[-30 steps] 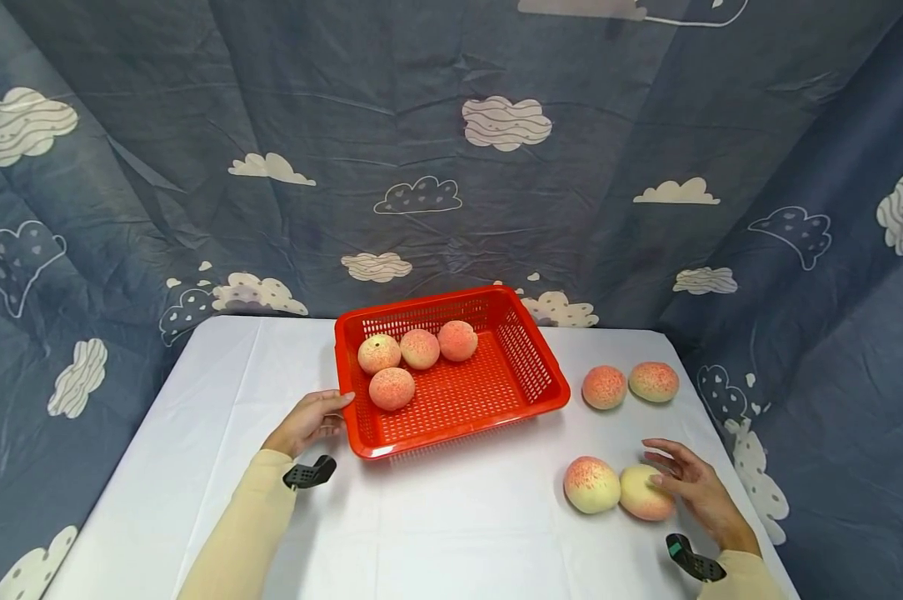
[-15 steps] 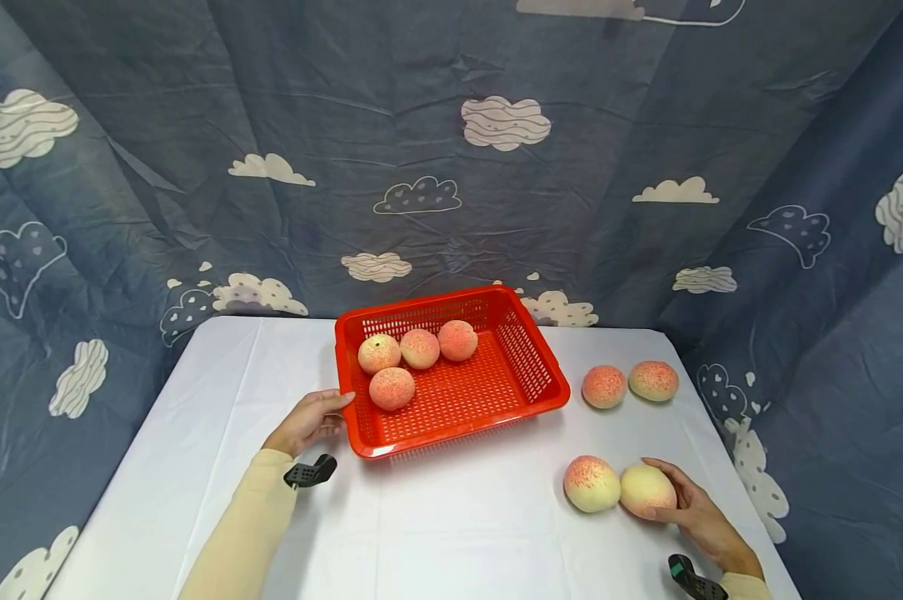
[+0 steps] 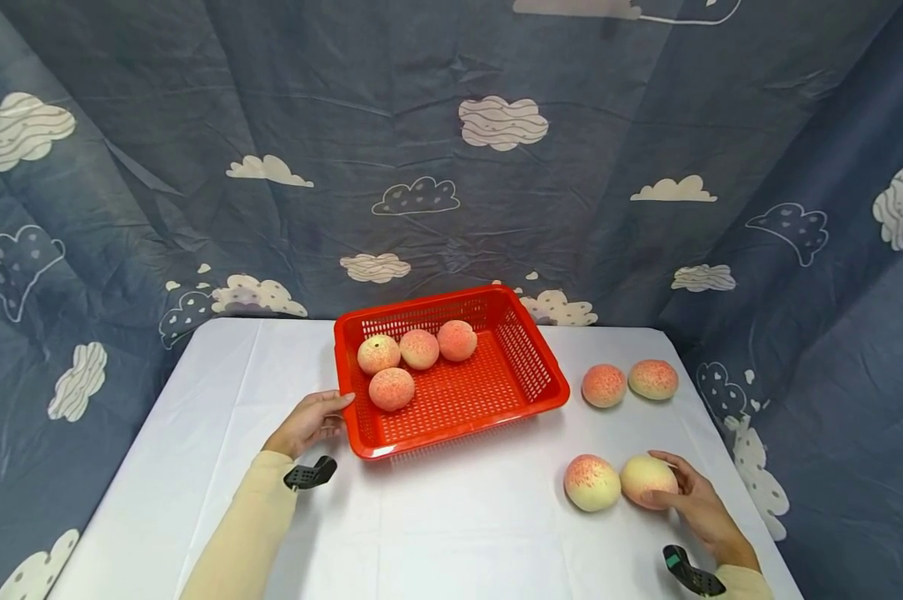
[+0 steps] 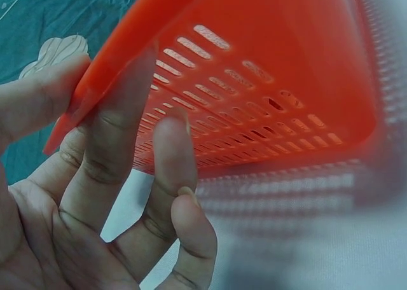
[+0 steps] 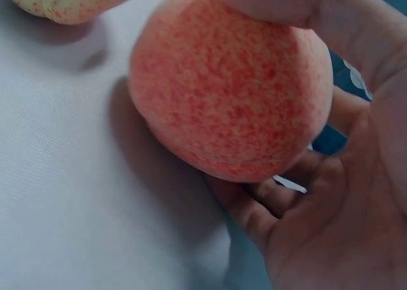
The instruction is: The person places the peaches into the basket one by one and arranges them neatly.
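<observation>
My left hand (image 3: 311,423) grips the left rim of a red plastic basket (image 3: 466,429), thumb on top and fingers beneath the lip, as the left wrist view shows. Inside the basket, several peaches (image 3: 392,389) sit toward its left half. Over on the right, my right hand (image 3: 702,506) holds a pale yellow and pink peach (image 3: 646,481) between thumb and fingers. In the right wrist view this peach (image 5: 229,86) shows its red speckled side, with a shadow on the cloth below. A second yellow and red peach (image 3: 591,483) lies just to its left.
Two more peaches, one reddish (image 3: 604,386) and one oval (image 3: 653,380), lie right of the basket near the table's right edge. A white cloth covers the table (image 3: 451,533). Behind it hangs a dark blue curtain (image 3: 421,142) with cloud prints.
My right hand has closed its thumb and fingers around the pale peach, which has shifted slightly up in the head view. My left hand and the basket have stayed in place.
</observation>
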`<state>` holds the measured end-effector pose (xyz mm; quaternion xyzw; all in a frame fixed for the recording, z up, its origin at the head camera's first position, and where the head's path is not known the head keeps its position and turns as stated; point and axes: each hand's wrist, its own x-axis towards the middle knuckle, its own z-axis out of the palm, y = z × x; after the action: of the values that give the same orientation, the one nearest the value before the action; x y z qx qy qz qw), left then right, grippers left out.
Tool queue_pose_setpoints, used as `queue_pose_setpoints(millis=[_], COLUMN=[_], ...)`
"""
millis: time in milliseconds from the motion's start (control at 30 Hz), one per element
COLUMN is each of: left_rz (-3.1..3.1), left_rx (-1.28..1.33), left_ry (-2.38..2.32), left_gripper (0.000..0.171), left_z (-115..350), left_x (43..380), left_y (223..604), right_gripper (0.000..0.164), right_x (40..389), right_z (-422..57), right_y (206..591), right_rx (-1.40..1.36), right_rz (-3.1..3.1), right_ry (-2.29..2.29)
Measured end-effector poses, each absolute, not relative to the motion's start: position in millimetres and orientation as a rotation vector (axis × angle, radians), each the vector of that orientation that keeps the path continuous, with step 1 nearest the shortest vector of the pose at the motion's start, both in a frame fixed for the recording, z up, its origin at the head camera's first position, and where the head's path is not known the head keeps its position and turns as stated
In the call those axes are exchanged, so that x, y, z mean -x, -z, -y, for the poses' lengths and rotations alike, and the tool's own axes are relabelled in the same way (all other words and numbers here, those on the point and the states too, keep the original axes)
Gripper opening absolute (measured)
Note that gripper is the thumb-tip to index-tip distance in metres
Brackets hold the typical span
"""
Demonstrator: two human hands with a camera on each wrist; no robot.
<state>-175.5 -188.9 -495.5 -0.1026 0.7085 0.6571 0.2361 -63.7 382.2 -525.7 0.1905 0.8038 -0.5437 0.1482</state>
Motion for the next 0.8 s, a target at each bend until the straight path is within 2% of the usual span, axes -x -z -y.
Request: queue_pose_setpoints(millis=[167, 467, 600, 800], left_rz=[-1.934, -1.866, -1.874, -1.889], left_rx=[0.278, 0.186, 0.210, 0.242], left_ry=[-1.813, -1.882, -1.880, -1.864], left_gripper=[0.042, 0.024, 0.028, 0.039], left_z=[189, 192, 191, 192], left_x=[174, 174, 174, 175], left_y=[493, 495, 497, 498], right_gripper=[0.085, 0.082, 0.081, 0.077], right_x=[69, 79, 85, 92], right_z=[-384, -399, -395, -384], right_y=[534, 554, 555, 547], right_rx=[-0.626, -0.655, -0.706, -0.619], right_rz=[-2.334, -2.408, -2.442, -2.522], right_ry=[1.594, 1.677, 1.659, 1.649])
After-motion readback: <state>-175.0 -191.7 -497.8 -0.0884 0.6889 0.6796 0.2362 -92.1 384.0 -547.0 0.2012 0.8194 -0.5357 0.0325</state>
